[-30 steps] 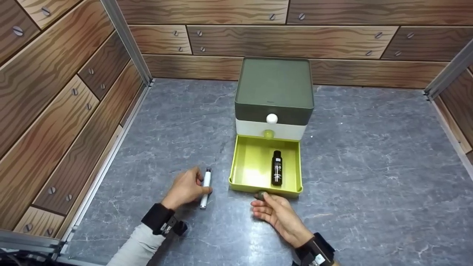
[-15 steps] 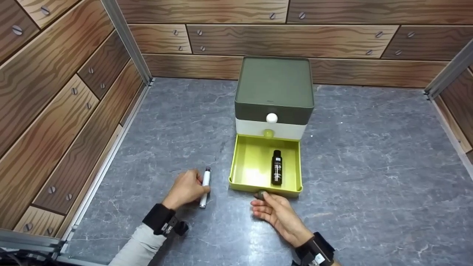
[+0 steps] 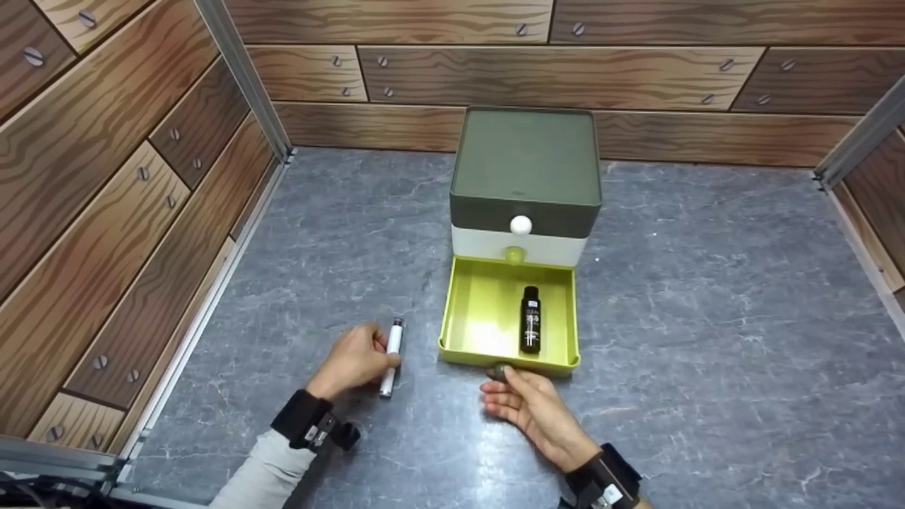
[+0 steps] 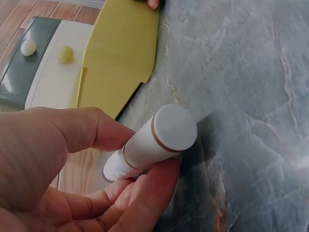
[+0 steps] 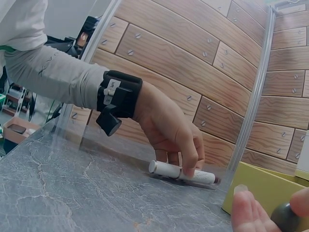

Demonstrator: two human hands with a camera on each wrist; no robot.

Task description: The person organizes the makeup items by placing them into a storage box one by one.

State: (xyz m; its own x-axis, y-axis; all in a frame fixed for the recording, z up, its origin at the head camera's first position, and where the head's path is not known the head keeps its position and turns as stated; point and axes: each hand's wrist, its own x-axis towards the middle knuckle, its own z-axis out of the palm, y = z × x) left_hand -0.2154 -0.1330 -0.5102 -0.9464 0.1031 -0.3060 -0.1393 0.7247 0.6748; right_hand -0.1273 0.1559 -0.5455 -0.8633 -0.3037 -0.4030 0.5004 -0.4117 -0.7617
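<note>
My left hand [image 3: 355,358] pinches a slim white tube [image 3: 392,357] between thumb and fingers, left of the drawer unit. In the left wrist view the tube [image 4: 149,142] shows thin gold bands and a flat white end. A dark tip marks its other end in the right wrist view. It lies level, very close to the tabletop; whether it touches I cannot tell. My right hand [image 3: 535,413] pinches the dark round knob [image 3: 500,372] of the pulled-out yellow-green drawer [image 3: 477,311]. Inside that drawer, toward the right, lies a black bottle [image 3: 530,322] with white print.
Above the drawer sit a white drawer [image 3: 481,244] with a yellow-green knob and a dark green top drawer [image 3: 481,212] with a white knob, both pushed in. Wood-patterned walls [image 3: 495,74] with metal posts border the grey marbled tabletop [image 3: 707,318].
My left hand and the white tube have shifted very slightly left. The right hand stays on the knob, and the drawer and bottle look unmoved.
</note>
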